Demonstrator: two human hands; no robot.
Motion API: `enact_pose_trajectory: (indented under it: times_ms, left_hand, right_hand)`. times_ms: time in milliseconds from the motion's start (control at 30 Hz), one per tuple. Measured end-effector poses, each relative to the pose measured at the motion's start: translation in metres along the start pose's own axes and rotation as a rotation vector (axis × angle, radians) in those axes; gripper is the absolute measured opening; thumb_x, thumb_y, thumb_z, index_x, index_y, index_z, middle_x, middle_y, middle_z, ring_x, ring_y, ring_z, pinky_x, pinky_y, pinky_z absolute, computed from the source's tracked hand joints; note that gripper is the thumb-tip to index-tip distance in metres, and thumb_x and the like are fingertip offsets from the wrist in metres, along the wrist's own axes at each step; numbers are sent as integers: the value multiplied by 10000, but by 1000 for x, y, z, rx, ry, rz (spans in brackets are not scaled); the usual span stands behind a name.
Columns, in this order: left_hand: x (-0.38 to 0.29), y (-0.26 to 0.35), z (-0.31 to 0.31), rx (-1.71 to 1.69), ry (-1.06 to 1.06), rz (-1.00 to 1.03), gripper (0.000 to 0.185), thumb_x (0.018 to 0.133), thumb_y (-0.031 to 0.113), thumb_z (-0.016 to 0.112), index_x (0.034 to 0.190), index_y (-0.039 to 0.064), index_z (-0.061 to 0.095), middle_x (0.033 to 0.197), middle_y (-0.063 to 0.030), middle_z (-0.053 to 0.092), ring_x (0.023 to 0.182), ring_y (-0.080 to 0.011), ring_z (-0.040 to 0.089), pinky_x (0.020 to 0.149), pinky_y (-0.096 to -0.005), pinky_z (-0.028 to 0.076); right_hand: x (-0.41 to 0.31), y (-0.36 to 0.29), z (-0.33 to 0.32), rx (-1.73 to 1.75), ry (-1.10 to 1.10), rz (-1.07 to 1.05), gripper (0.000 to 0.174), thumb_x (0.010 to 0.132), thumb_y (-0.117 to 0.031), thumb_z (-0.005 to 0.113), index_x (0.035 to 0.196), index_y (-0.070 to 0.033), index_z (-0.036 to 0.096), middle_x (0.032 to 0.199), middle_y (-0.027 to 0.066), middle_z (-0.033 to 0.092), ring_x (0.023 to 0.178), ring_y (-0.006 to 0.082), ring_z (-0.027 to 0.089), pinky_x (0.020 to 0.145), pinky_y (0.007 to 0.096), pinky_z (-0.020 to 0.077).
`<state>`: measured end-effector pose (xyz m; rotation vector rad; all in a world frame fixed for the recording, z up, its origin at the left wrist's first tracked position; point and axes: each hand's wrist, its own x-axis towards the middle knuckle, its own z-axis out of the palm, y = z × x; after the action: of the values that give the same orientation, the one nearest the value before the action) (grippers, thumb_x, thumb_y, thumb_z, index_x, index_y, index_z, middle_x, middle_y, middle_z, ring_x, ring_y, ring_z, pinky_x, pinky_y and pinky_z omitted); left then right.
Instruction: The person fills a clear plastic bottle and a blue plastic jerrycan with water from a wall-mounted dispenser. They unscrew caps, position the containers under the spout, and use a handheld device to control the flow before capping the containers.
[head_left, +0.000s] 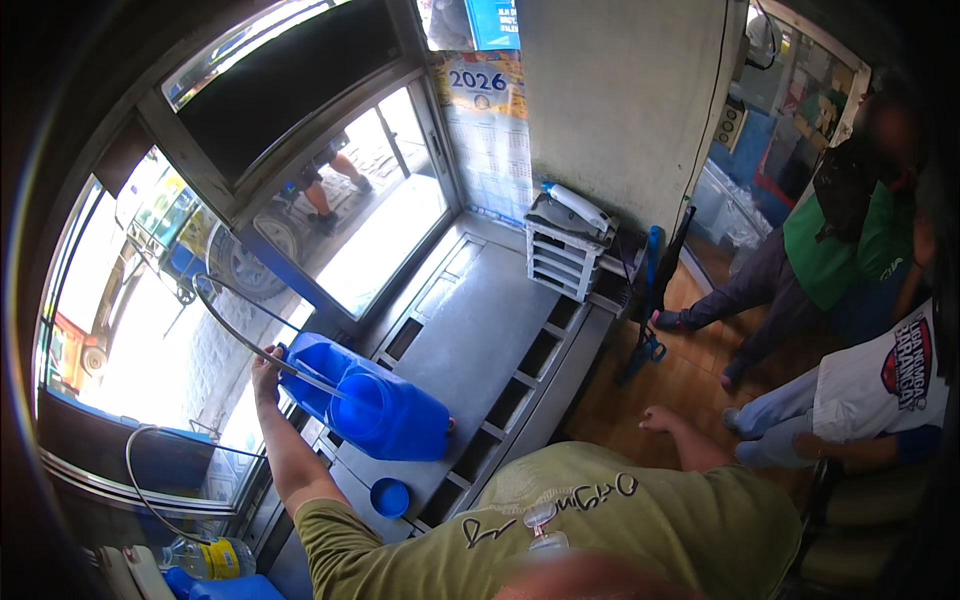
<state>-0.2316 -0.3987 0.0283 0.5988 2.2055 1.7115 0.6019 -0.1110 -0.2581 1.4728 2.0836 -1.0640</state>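
My left hand (265, 375) is closed around a curved metal spout (238, 335) near its outlet, beside the rim of a blue plastic water container. A clear stream runs from the spout into the round opening of the container (420, 424), which lies on a metal counter (480, 315). Close to the container, a round blue cap (390, 497) rests on the counter. My right hand (658, 420) hangs above the wooden floor at my other side, fingers curled, with nothing visible in it.
A second curved spout (135, 465) stands near a clear plastic bottle with a yellow label (221, 559). Slotted openings line the counter. A small drawer rack (562, 259) sits at its far end, by the wall. Two people, one in green (832, 247) and one in white (862, 382), are at the right.
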Motion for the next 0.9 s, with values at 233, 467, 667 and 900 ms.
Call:
enact_pose_trajectory:
  times_ms: [233, 467, 667, 900]
  left_hand:
    - [-1, 12, 6, 246, 91, -31, 440, 789, 332, 792, 1041, 11, 629, 851, -38, 649, 777, -125, 594, 676, -266, 457]
    - [-9, 12, 11, -22, -47, 36, 502, 792, 275, 781, 1175, 4, 601, 921, -39, 660, 828, -131, 600, 743, -272, 482]
    - [1, 5, 21, 33, -81, -20, 549, 775, 301, 780, 1195, -13, 615, 971, -95, 689, 851, -192, 643, 765, -331, 510]
    - [43, -16, -6, 751, -57, 248, 410, 842, 432, 655, 1001, 55, 673, 891, -134, 694, 842, -244, 645, 747, -389, 490]
  right_hand:
    - [5, -8, -6, -10, 8, -11, 515, 784, -382, 717, 1143, -24, 625, 1161, 203, 630, 1083, 343, 603, 900, 418, 489]
    - [11, -15, -9, 6, -3, -12, 547, 747, -422, 738, 1120, -33, 641, 1134, 202, 639, 1062, 340, 610, 902, 411, 492]
    - [8, -18, -12, 29, -1, 31, 552, 757, -423, 730, 1142, -39, 635, 1151, 202, 635, 1078, 345, 605, 921, 412, 484]
    - [21, -50, -25, 25, 6, -55, 567, 786, -327, 724, 1220, 6, 573, 1130, 201, 648, 1028, 309, 635, 860, 395, 507]
